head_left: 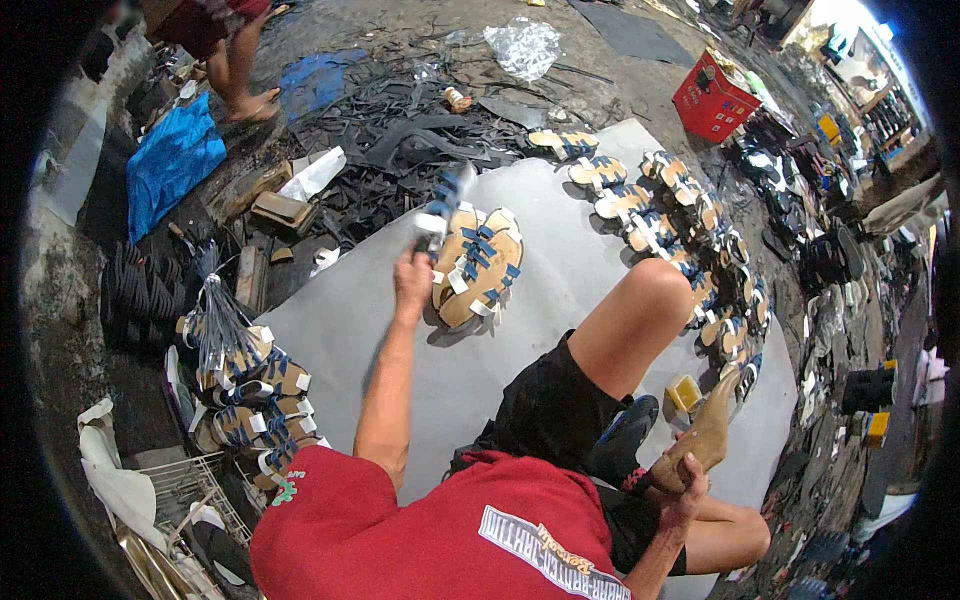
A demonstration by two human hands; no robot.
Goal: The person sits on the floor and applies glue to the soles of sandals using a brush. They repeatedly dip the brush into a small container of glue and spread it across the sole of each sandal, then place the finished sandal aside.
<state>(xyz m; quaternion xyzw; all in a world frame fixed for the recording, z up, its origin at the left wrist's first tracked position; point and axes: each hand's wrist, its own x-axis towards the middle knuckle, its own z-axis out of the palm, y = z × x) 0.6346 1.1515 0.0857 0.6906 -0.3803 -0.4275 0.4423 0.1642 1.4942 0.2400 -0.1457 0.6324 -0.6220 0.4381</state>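
My left hand (413, 278) is stretched forward and closed around a blue-and-white strapped piece (440, 210), smeared by motion; it looks like part of a sandal. Right beside it, tan sandals (482, 265) with blue straps and white tabs lie close together on a pale grey sheet (345, 310). Near my bent knee, my right hand (688, 488) grips a brown shoe last (708, 430), its toe pointing up and away. A small yellow block (684, 393) sits on the sheet next to the last.
Rows of strapped sandals (650, 215) curve along the sheet's right side. More sandals (270, 410) are stacked at left, below a bundle of grey strips (215, 310). Dark scraps (400, 145) heap beyond the sheet. A red box (714, 98) stands far right; another person's bare foot (255, 105) shows far left.
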